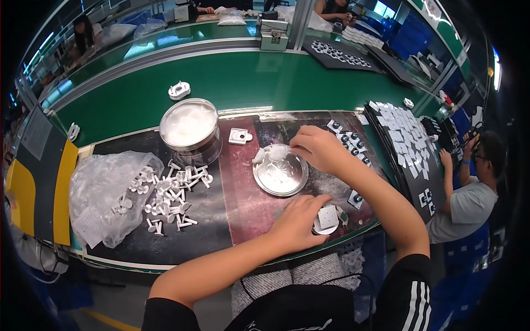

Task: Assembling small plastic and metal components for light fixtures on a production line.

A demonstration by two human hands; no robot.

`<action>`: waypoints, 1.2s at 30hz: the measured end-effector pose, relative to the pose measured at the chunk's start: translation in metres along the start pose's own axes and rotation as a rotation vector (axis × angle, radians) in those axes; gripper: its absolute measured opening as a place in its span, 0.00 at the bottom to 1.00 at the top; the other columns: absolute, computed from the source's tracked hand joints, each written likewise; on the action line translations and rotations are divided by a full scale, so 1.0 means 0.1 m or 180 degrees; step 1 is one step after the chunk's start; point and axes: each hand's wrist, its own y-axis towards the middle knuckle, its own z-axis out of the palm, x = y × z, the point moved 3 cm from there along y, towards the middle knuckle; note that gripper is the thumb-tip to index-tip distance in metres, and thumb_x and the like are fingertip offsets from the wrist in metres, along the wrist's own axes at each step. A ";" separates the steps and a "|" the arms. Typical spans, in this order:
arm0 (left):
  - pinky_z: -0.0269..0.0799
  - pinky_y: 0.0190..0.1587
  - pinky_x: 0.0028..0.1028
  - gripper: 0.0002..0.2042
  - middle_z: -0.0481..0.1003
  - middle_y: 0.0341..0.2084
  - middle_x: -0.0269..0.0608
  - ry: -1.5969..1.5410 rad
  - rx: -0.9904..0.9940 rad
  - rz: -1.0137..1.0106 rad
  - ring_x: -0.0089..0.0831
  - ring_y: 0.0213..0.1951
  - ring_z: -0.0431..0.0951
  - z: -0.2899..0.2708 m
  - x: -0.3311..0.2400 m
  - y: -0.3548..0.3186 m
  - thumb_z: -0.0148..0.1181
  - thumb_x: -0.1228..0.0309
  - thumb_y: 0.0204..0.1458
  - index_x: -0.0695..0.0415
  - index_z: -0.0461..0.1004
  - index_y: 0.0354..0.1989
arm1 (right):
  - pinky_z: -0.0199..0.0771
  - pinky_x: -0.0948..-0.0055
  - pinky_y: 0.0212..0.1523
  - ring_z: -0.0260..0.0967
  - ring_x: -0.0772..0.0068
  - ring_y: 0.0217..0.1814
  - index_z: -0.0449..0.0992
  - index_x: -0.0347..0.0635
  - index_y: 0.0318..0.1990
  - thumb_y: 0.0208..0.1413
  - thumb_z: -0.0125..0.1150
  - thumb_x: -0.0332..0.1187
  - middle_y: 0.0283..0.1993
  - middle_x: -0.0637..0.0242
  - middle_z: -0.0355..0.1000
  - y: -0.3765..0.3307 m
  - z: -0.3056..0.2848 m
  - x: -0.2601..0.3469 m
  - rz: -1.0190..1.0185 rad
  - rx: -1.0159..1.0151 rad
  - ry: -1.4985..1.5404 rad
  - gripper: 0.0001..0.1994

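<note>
Curling round white block (328,217), flat face up (squarish; long axis unclear): left hand (298,223), nearside of dish (280,181). Right hand (319,147) bunched at dish's rim, pinch hidden.

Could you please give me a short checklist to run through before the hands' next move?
1. White part steadied: ok, the left hand curls around it.
2. Right hand at the metal dish: ok, beside its white lumps.
3. Right fingertips holding material: cannot tell.
4. Tin open: ok, white contents visible.
5. White pegs all bagged: not ok, many lie outside the plastic bag.
</note>
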 end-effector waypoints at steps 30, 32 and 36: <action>0.66 0.66 0.46 0.41 0.74 0.54 0.58 -0.0208 0.0033 -0.0222 0.55 0.60 0.72 0.01 0.04 0.04 0.75 0.62 0.41 0.64 0.64 0.66 | 0.75 0.77 0.38 0.79 0.77 0.41 0.73 0.37 0.60 0.65 0.67 0.30 0.43 0.61 0.82 -0.85 -0.30 0.48 0.2268 -0.0161 0.4231 0.18; 0.67 0.65 0.46 0.43 0.74 0.55 0.59 -0.0147 0.0083 -0.0211 0.55 0.60 0.72 0.00 0.03 0.05 0.76 0.63 0.41 0.65 0.63 0.66 | 0.75 0.80 0.39 0.79 0.78 0.46 0.74 0.38 0.58 0.67 0.65 0.29 0.45 0.61 0.83 -1.00 -0.28 0.47 0.2129 -0.0295 0.4614 0.15; 0.73 0.62 0.41 0.41 0.75 0.55 0.55 -0.0353 -0.0024 -0.0293 0.49 0.58 0.78 -0.02 0.02 0.07 0.81 0.65 0.37 0.64 0.66 0.61 | 0.73 0.79 0.37 0.79 0.73 0.43 0.73 0.39 0.56 0.64 0.68 0.29 0.44 0.62 0.82 -1.16 -0.27 0.46 0.2393 -0.0548 0.4634 0.16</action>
